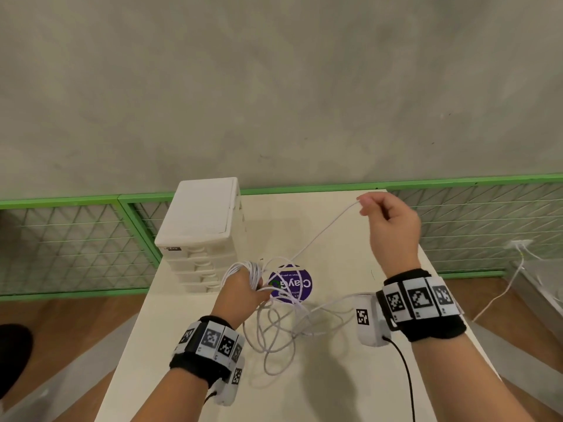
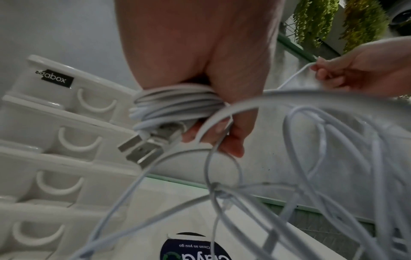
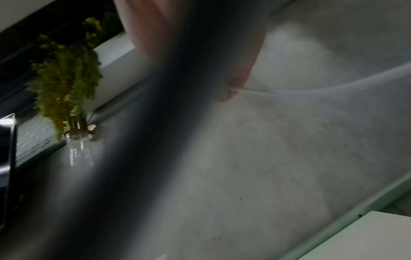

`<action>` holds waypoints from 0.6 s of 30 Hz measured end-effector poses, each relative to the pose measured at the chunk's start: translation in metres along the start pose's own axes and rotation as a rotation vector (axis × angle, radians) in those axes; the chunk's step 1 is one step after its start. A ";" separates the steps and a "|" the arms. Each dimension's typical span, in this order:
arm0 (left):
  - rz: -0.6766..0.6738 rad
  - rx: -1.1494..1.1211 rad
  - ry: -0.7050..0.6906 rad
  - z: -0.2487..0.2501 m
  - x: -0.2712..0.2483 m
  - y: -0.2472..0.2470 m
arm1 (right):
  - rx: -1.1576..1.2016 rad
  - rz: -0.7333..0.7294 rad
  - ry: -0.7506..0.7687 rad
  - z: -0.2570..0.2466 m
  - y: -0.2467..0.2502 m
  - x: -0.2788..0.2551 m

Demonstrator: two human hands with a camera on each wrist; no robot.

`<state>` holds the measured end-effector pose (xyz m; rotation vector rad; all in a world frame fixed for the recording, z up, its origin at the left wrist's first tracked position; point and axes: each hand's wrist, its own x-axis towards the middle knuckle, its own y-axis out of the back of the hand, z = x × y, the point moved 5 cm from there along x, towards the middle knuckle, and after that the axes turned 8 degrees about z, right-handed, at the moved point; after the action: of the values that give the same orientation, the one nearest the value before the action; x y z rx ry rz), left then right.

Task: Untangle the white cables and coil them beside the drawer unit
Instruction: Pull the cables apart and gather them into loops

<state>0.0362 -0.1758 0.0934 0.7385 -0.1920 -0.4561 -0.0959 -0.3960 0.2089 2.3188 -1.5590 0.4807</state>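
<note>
Left grip (image 1: 243, 287) inside cable coil (image 1: 254, 271)

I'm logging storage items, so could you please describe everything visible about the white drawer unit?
The drawer unit is glossy white plastic, upright on the table's far left corner. It has a flat lid and stacked drawers with curved handles; a black label sits near the top. All look shut. The left hand holds cable coils just in front; contact is unclear.

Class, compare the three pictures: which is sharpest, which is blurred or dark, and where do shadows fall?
Head view: sharpest, soft shadows on the table under the white cables. Left wrist view: coil clear, near loops blurred. Right wrist view: dim, smeared by a dark streak.
</note>
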 end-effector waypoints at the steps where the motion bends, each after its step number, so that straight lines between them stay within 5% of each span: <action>1: 0.005 0.014 0.009 -0.001 0.000 0.001 | -0.016 0.062 -0.015 0.006 0.008 0.003; 6: 0.005 0.038 0.062 -0.012 -0.002 0.007 | 0.113 0.433 -0.268 0.049 0.058 0.019; 9: 0.021 0.005 0.046 -0.009 -0.004 0.007 | -0.034 0.224 -0.428 0.079 0.055 0.014; 15: 0.104 -0.245 0.097 0.004 0.000 0.016 | -0.353 -0.132 -0.432 0.101 0.042 -0.012; 18: 0.116 -0.273 0.117 0.009 0.000 0.020 | -0.330 -0.269 -0.390 0.096 0.029 -0.019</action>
<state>0.0403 -0.1684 0.1135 0.4818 -0.0606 -0.3191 -0.1192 -0.4320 0.1164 2.3934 -1.3178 -0.2897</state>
